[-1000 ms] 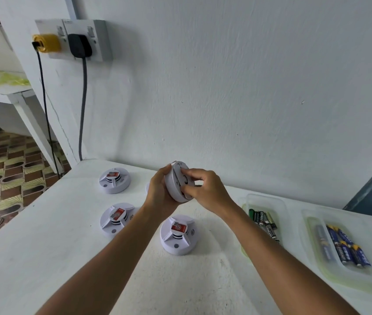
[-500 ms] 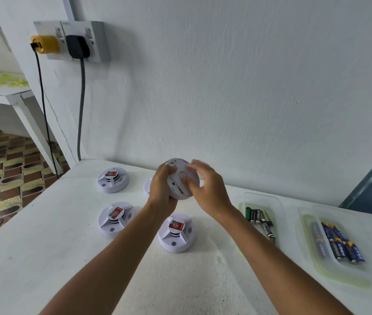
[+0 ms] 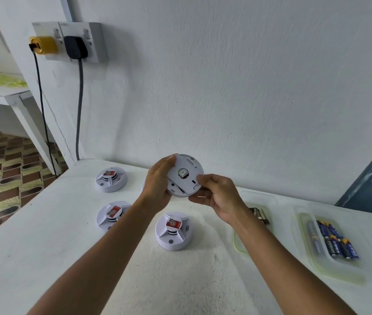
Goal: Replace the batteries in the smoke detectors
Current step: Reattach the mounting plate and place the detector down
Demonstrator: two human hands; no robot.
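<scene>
Here my left hand point(image 3: 157, 185) grips the smoke detector point(image 3: 185, 176) back-up while my right hand point(image 3: 216, 194) pinches its edge, exposing the battery side

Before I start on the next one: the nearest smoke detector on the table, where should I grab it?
Grip the nearest smoke detector by its round outer rim, coming from above. It lies flat with the raised ribbed top and red sticker upward, so fingers can span the rim.

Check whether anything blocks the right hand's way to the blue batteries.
Nothing visible does. The right hand holds the round white smoke detector; only bare white table lies between it and the blue batteries.
</scene>
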